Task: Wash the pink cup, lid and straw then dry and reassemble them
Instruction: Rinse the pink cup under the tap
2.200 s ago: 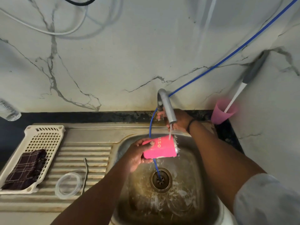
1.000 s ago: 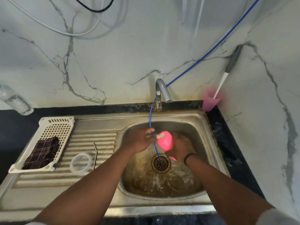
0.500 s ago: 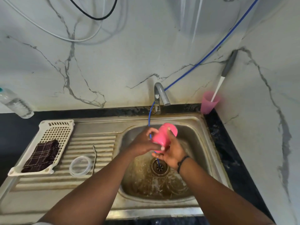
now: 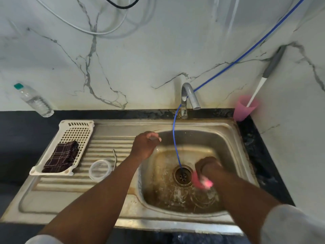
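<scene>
Pink cup (image 4: 201, 181) sits low in the sink (image 4: 233, 138), beside the drain (image 4: 182, 175). I grip it with my right hand (image 4: 207, 165). My left hand (image 4: 145, 144) hangs loosely curled, holding nothing.

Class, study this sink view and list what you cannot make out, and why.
- Pink cup, head view: motion-blurred, so orientation and contents are unclear.
- Right hand: blurred, grip unclear.
- Left hand: fingers curl away, so anything held is hidden.
- Blue hose: cut off by the top edge.
</scene>
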